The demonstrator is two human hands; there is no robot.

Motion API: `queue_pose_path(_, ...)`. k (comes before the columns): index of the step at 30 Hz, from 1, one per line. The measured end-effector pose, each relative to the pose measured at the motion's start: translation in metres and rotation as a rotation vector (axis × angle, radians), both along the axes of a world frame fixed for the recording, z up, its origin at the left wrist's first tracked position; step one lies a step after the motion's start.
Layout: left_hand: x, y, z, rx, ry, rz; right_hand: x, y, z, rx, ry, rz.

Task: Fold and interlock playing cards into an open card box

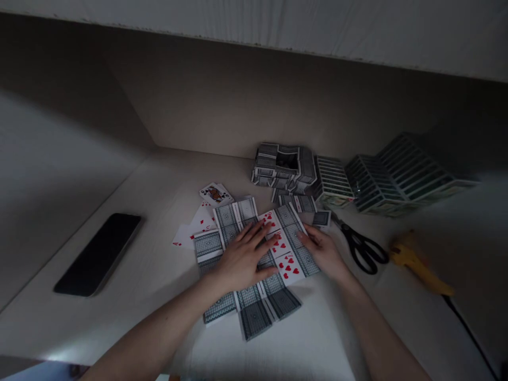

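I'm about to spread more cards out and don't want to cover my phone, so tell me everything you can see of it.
The phone is a dark slab with rounded corners, its glossy-looking black front facing up and showing nothing lit. A paler rim runs along its right side. It lies flat on the pale table, slanting from near left to far right, left of the cards. Neither hand touches it; its underside is hidden.

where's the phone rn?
Head view, far left: the black phone lies flat on the table, left of the loose face-up cards and the left hand.
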State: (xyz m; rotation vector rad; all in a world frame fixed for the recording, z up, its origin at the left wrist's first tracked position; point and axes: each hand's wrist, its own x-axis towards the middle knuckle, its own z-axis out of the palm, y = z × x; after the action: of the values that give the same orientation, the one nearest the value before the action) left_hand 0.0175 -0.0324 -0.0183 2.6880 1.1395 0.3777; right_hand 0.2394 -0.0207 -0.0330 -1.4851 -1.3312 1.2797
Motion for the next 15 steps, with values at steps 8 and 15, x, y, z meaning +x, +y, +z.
queue_pose_path(8,-0.0001,-0.0007,0.0011,0.001,-0.020,0.004,0.0007,-0.0003,0.0010,-0.004,0.024,0.027)
queue_pose_path(15,0.0001,-0.0003,0.0002,0.017,-0.026,0.002,0.0015,0.0001,-0.0008,-0.026,0.035,0.027)
